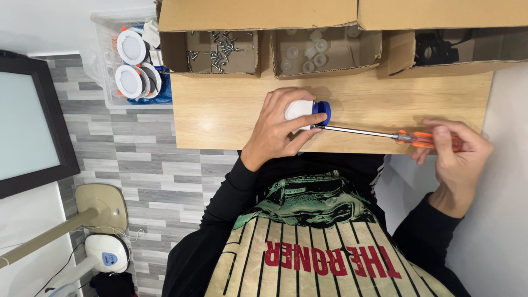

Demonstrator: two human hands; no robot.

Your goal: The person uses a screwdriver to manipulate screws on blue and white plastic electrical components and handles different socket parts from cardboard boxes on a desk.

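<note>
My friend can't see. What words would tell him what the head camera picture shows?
A person's left hand holds a small white and blue plastic part on a light wooden table, while the right hand drives an orange-handled screwdriver into it. Open cardboard boxes of screws and small parts stand behind.

boxes (324, 52): 3 | screwdriver (385, 135): 1 | round lamps (132, 63): 4 | hands (275, 129): 2

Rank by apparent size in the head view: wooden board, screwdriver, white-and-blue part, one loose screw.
1. Wooden board
2. Screwdriver, held in the right hand
3. White-and-blue part, partly hidden by the left hand
4. Loose screw
</note>
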